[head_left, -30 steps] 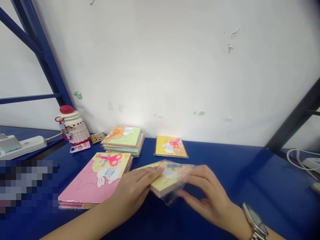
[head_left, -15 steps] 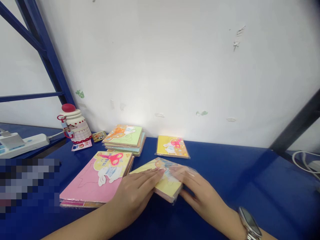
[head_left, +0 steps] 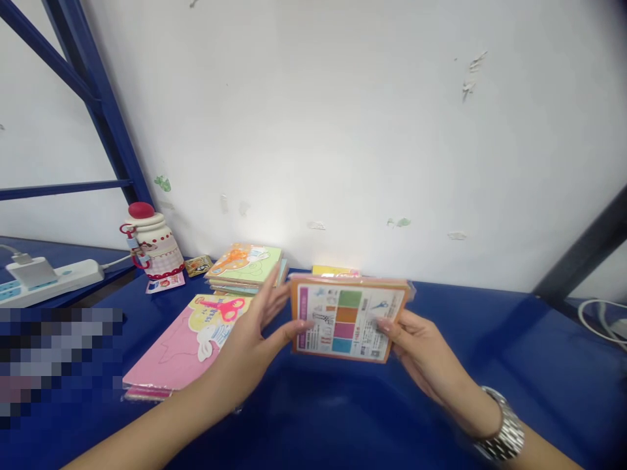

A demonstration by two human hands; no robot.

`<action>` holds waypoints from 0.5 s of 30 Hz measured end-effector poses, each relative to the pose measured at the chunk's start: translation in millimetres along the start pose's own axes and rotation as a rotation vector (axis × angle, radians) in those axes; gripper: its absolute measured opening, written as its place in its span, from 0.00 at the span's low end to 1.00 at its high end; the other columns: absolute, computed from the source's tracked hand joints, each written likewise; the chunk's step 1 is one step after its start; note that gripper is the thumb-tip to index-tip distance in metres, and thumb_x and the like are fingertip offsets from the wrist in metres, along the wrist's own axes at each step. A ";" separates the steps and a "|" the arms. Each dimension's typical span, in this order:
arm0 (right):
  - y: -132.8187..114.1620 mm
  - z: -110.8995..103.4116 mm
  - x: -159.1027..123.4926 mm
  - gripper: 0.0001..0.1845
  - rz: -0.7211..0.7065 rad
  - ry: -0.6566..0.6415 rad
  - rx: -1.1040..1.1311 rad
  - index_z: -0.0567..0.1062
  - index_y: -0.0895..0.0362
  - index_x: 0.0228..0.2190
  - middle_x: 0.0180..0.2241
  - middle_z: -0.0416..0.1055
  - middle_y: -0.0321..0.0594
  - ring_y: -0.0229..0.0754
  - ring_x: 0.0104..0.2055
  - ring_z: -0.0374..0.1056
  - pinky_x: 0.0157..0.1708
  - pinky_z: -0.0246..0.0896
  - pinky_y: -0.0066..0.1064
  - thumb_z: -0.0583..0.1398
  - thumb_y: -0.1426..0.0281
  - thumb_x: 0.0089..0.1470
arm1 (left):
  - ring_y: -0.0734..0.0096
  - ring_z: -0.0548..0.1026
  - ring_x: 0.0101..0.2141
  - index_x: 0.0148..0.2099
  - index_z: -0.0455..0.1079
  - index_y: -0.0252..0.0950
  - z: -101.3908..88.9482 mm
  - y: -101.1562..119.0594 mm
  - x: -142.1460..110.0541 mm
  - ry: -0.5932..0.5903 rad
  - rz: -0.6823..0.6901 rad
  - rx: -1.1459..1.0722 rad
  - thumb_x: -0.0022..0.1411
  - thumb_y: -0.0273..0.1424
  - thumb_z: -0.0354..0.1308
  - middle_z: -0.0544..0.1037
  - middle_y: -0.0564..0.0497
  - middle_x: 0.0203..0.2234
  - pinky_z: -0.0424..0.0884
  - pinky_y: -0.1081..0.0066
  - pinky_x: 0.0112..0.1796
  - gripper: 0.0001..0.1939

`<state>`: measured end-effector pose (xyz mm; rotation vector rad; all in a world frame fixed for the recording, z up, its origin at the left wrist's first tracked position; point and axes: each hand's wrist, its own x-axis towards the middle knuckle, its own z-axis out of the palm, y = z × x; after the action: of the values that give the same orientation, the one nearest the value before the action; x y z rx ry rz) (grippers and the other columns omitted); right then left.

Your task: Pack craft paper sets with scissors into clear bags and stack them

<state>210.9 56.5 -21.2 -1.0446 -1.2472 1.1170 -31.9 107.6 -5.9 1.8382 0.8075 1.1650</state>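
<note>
Film-wrapped paper packet is up off the surface, centre of frame, slightly tilted, printed back with colour swatches facing the camera. Left hand is spread, thumb tip against the packet's left edge, other fingers clear of it. Right hand pinches the right edge, thumb on the printed face, fingers behind. Step in hand: back of the packet held up to view. Next move calls for a firmer two-sided grip, as the left side is only lightly held. Upper left of the items: stack of craft-paper packets. Lower left: large pink packet. Yellow packet sits behind the held one, mostly hidden. Ceramic-look bottle and power strip are further left.
</note>
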 end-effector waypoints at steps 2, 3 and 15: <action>1.1 3.2 2.0 0.18 0.108 -0.073 0.261 0.74 0.56 0.46 0.45 0.75 0.46 0.51 0.47 0.71 0.49 0.65 0.46 0.60 0.61 0.55 | 0.56 0.72 0.50 0.59 0.62 0.39 2.9 -1.0 3.3 -0.148 -0.224 -0.222 0.61 0.44 0.54 0.75 0.47 0.49 0.70 0.59 0.49 0.27; 2.3 4.6 2.5 0.18 0.159 -0.094 0.333 0.74 0.57 0.46 0.46 0.75 0.47 0.51 0.47 0.71 0.50 0.64 0.46 0.60 0.62 0.55 | 0.56 0.75 0.46 0.54 0.68 0.37 4.8 -2.1 3.8 -0.198 -0.321 -0.282 0.61 0.44 0.53 0.78 0.47 0.45 0.71 0.59 0.47 0.24; -1.7 -27.8 19.7 0.20 0.304 0.065 0.362 0.72 0.61 0.45 0.43 0.76 0.50 0.53 0.46 0.72 0.48 0.67 0.47 0.61 0.62 0.54 | 0.58 0.77 0.44 0.41 0.74 0.30 -25.5 -0.8 26.7 0.088 -0.496 -0.456 0.57 0.38 0.59 0.80 0.41 0.40 0.70 0.63 0.48 0.16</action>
<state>238.8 76.0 -17.7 -1.0011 -0.8097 1.4661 -45.6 137.5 11.1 1.1374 0.8948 1.0046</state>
